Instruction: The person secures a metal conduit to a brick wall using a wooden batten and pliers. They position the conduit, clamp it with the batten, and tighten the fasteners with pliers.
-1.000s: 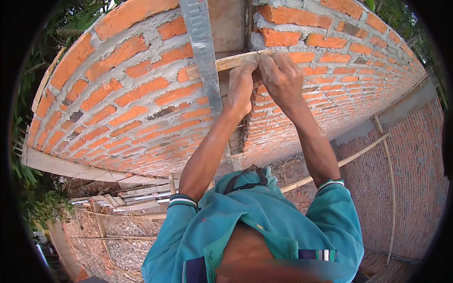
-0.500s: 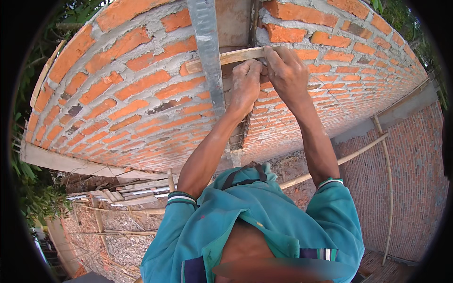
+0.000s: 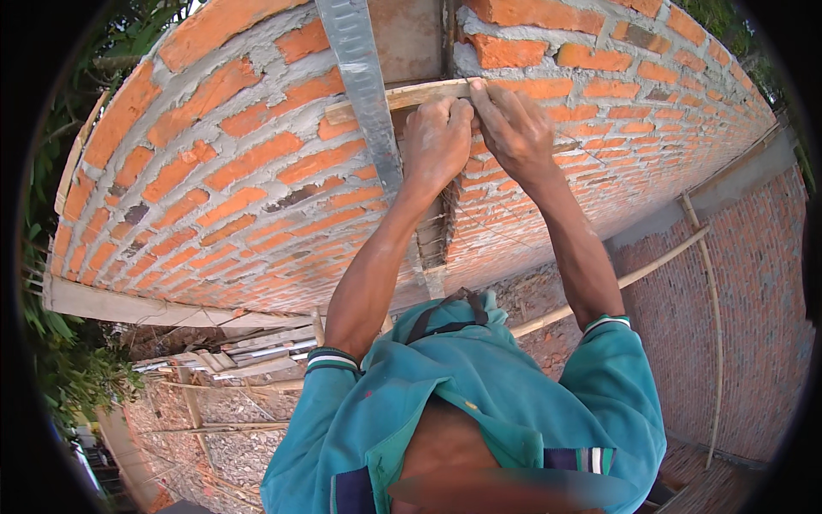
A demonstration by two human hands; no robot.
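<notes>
The left hand (image 3: 437, 141) was curled nearly into a fist just below the wooden strip (image 3: 431, 93); whether it gripped anything could not be told. Just beside it, the right hand (image 3: 519, 133) was bent narrow, fingertips at the strip's right end, though whether they pinched it was unclear. Left of both hands, a grey metal bar (image 3: 358, 64) crossed the strip, and the brick wall (image 3: 257, 163) spread on either side.

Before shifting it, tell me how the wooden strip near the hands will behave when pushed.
The wooden strip is probably stiff, showing no obvious sag. It's likely light, being thin and narrow. Pushed outward, it may catch on the metal strip crossing in front.
</notes>
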